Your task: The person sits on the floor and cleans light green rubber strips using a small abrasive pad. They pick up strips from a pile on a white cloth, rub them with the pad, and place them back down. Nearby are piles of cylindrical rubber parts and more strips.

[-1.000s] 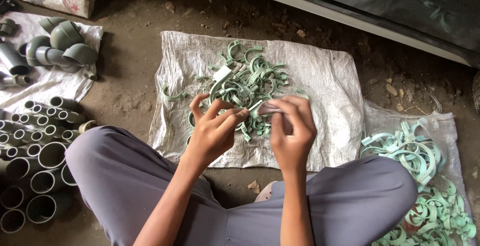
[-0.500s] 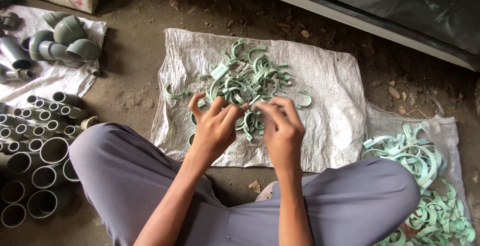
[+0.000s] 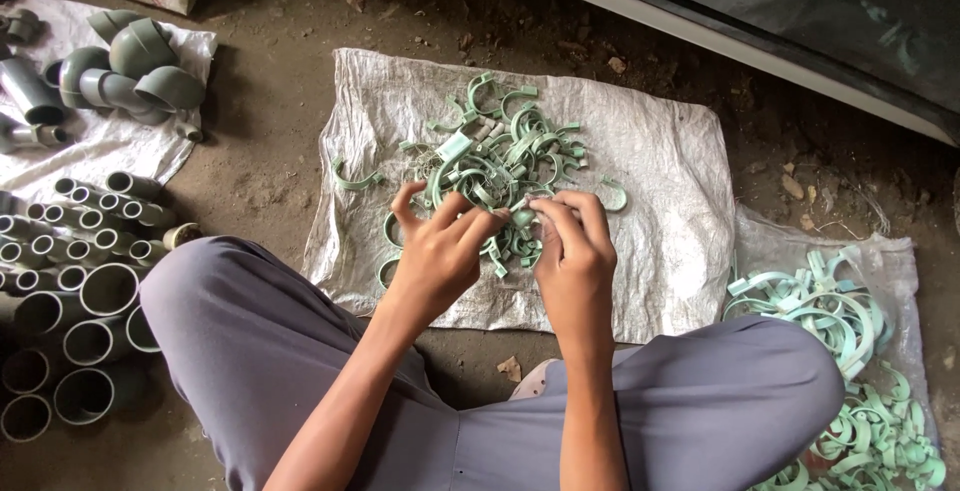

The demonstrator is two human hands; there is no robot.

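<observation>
A heap of pale green plastic pipe clips (image 3: 500,156) lies on a white woven sack (image 3: 660,201) spread on the dirt floor. My left hand (image 3: 440,256) and my right hand (image 3: 572,251) meet over the heap's near edge, fingertips pinched together on one small green clip (image 3: 520,217). Both hands are seen from the back, so the grip itself is partly hidden. My grey-trousered knees (image 3: 250,341) frame the sack's near side.
A second sack at the right holds larger green clips (image 3: 850,351). Grey pipe couplings (image 3: 70,301) stand on end at the left, with grey pipe elbows (image 3: 130,61) on a white cloth behind them. A dark ledge with a white edge (image 3: 760,51) runs along the top right.
Both hands have drifted a little away from me and to the left over the heap, and their fingertips have drawn closer together on the clip.
</observation>
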